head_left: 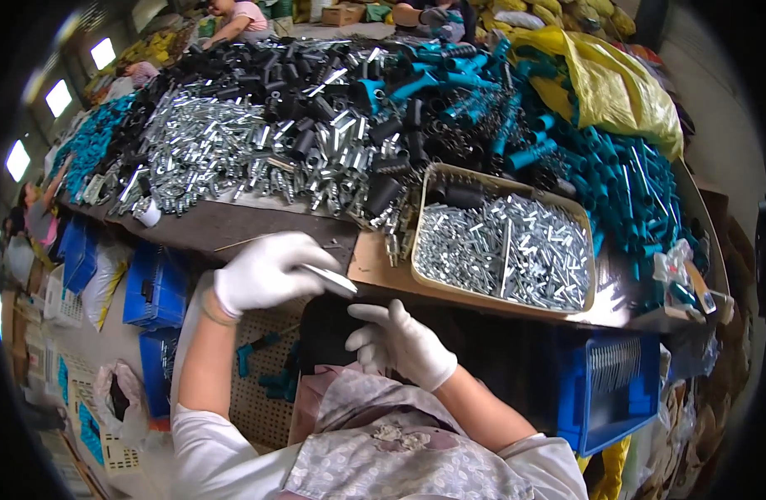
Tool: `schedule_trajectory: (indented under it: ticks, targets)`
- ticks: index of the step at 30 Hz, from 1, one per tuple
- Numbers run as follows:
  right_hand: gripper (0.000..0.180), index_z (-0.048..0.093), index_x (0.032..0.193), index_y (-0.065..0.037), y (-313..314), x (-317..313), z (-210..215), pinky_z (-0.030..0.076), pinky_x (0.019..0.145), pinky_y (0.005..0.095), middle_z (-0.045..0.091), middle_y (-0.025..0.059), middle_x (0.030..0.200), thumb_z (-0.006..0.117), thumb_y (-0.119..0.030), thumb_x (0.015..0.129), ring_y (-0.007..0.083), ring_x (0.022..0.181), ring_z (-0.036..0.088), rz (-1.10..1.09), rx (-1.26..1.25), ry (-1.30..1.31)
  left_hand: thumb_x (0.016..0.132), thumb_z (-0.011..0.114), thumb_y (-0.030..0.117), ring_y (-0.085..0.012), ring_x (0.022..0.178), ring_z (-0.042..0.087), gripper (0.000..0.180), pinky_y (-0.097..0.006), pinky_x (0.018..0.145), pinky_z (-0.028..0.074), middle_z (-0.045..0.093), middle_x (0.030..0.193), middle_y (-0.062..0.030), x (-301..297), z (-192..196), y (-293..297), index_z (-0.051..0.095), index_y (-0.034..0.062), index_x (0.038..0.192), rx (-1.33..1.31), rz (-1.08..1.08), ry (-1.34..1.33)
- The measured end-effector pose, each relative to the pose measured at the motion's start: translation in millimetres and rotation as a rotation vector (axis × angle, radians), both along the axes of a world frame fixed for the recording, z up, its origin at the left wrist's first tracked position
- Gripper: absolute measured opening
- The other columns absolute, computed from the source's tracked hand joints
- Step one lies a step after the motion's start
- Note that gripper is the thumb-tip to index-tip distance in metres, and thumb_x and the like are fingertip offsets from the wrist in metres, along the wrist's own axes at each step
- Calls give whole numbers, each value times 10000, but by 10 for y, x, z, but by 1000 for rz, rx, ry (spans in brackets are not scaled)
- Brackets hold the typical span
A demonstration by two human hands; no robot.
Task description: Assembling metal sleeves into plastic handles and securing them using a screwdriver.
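Left hand [265,273], white-gloved, closed around a flat silvery metal strip [329,279] at the near edge of the bench [233,225]; strip slim, shiny, pointing right and slightly near, its free end sticking out past the fingers. Finer detail of strip blurred. Right hand [400,340], also white-gloved, just near and right of the strip's tip, fingers loosely curled with forefinger raised toward it; apart from the strip, holding nothing visible. Both hands near each other but not touching. On the bench right of the hands: shallow tan tray [425,279] with rounded corners, filled with small bright metal pins [504,250], cylindrical, glinting, lying jumbled. Far across the bench: broad heap of silvery metal fittings [225,154], short tubular pieces, mixed with black tubular parts [258,71], matte. Far right: teal plastic tubes [625,187], smooth, piled thick, some with angled joints. Yellow plastic sack [616,87] crumpled at far right, glossy. Bench top dark, with a pale cardboard sheet [375,260] under the tray's left edge. Below the bench: blue plastic crates [154,287] at left, another blue crate [608,387] at near right. Patterned grey apron [400,450] over the lap, white sleeves at near edge.
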State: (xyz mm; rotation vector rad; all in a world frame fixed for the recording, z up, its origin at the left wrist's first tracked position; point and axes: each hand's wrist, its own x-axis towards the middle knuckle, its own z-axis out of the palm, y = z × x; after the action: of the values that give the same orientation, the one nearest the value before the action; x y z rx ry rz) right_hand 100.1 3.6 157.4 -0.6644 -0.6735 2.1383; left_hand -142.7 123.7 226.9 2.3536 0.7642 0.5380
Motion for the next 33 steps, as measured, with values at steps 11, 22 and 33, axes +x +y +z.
schedule_trajectory:
  ticks: [11, 22, 33]
  targets:
    - [398, 590, 1125, -59, -228, 139, -267, 430, 606, 248, 600, 20, 847, 708, -372, 908, 99, 677, 543, -105, 120, -260, 844, 637, 265, -322, 901, 689, 208, -423, 824, 543, 720, 949, -125, 640, -171, 849, 761, 138, 953, 329, 468, 134]
    - [305, 579, 1164, -8, -326, 27, -407, 477, 680, 245, 611, 10, 908, 654, -217, 954, 84, 729, 560, 22, 175, -331, 863, 581, 189, -368, 914, 694, 280, -482, 786, 556, 714, 955, -162, 893, -395, 733, 640, 103, 1122, 320, 542, 423]
    - [286, 576, 1156, -21, -314, 16, -367, 488, 695, 267, 621, 39, 931, 638, -216, 956, 101, 738, 576, 45, 226, -327, 795, 684, 273, -313, 896, 712, 365, -392, 825, 555, 730, 971, -178, 914, -684, 781, 724, 43, 1076, 125, 664, -168]
